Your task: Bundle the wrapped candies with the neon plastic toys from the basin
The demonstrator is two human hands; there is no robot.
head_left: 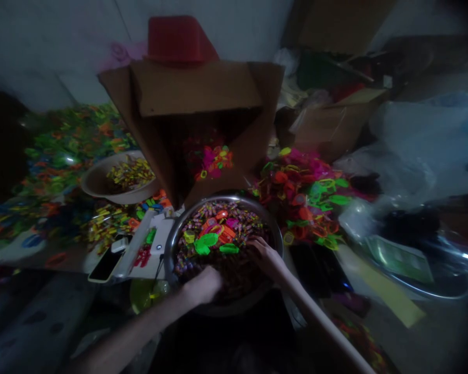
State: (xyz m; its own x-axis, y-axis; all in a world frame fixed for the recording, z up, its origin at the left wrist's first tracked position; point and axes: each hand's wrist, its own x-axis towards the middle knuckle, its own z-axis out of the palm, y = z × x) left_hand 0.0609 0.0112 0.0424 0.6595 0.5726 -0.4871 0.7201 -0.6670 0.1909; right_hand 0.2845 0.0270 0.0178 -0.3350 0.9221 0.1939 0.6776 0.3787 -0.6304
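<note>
A wide metal bowl stands before me, full of small wrapped candies. On top of them, in the middle, lie bright plastic pieces: green ones, orange ones and a pink one. Over the near left part of the bowl is my left hand, blurred and closed like a fist; what it holds, if anything, is hidden. My right hand reaches in from the right, its fingers bent together and touching the candies. Its fingertips are too dark to show what they pinch.
Behind the bowl, an open cardboard box lies tipped towards me with plastic pieces inside. More pieces are heaped to its right. At left are a pale basin of yellow-wrapped items, a phone and another colourful heap.
</note>
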